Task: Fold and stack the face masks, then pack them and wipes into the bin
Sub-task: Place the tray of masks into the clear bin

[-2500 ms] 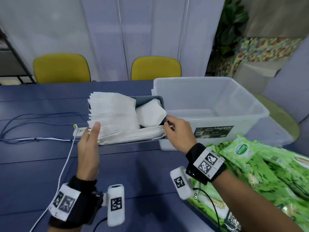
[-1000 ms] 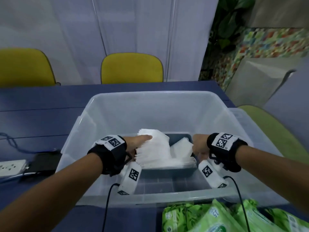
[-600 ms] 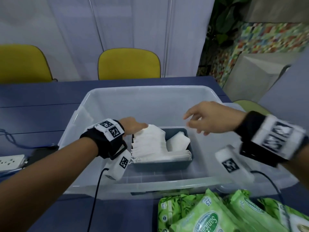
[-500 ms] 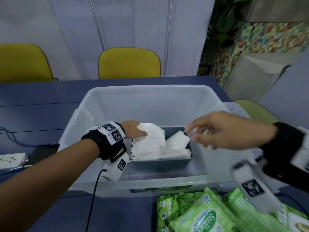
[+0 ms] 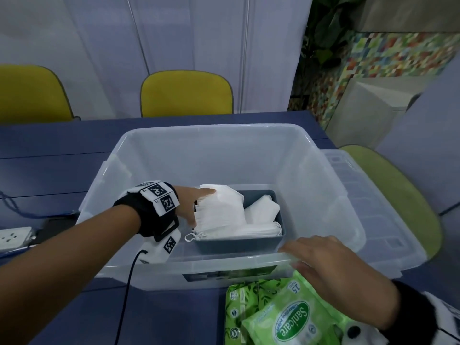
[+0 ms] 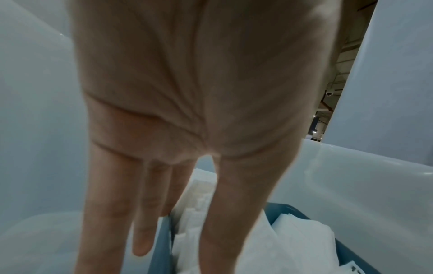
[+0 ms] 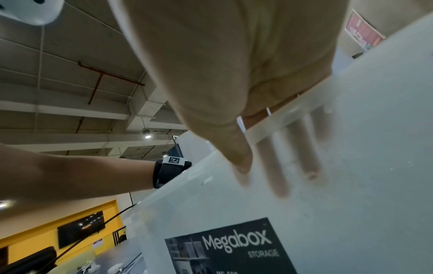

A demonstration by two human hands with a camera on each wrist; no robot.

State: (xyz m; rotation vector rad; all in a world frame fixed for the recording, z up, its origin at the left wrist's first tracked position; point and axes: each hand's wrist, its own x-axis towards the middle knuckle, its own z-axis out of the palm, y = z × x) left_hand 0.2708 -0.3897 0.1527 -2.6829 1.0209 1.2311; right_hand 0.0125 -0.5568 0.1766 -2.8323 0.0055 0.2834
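Observation:
A clear plastic bin stands on the blue table. Inside it sits a grey-blue tray holding a stack of folded white face masks. My left hand reaches into the bin and touches the left side of the stack with straight fingers; the masks and the tray wall lie just below them. My right hand grips the bin's near rim, thumb outside the wall and fingers inside. Green wipe packs lie in front of the bin.
A translucent lid lies at the bin's right side, with a green chair beyond it. A white power strip and cables are at the table's left edge. Yellow chairs stand behind the table.
Both hands carried the tray of masks from the table into the bin. My right hand then let go, swung over the bin and came down onto its near rim. My left hand stayed at the masks.

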